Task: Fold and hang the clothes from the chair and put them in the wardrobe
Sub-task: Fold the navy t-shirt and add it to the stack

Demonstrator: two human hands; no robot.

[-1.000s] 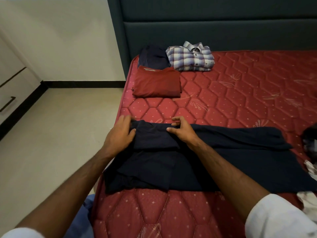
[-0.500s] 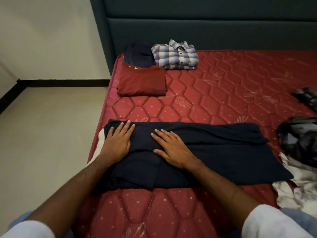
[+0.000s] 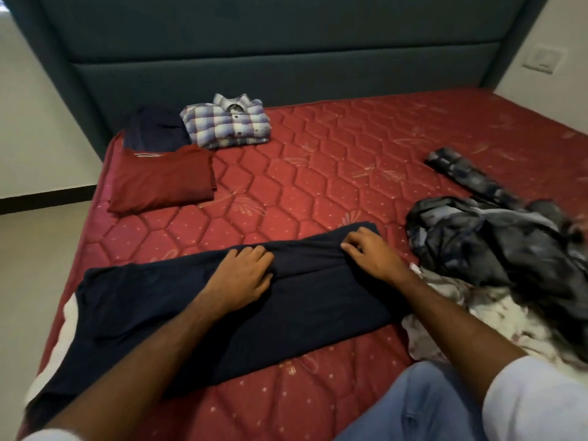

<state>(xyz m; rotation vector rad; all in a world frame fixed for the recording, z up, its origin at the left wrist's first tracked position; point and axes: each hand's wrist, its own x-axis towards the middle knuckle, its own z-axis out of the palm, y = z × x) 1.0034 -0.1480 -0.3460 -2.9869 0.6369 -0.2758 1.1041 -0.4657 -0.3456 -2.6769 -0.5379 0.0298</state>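
1. The dark navy garment (image 3: 197, 313) lies flat in a long strip across the near part of the red mattress (image 3: 334, 173).
2. The left hand (image 3: 241, 278) rests on the middle of the strip, with its fingers curled over the far edge of the cloth.
3. The right hand (image 3: 369, 253) is at the right end, and its curled fingers seem to pinch the far corner, though the blur makes this hard to be sure of.
4. Three folded things sit far to the left: a plaid shirt (image 3: 227, 124), a red top (image 3: 165, 179) and a dark folded piece (image 3: 156, 128) behind it.
5. A messy grey and white pile of clothes (image 3: 496, 259) waits just beside the right end of the strip.
6. To fold well, the person should probably lift the right end with both corners together and bring it over to the left.
7. The edges should line up, and then a flat palm should smooth out any bumps.
8. The pile on the right should stay out of the fold.
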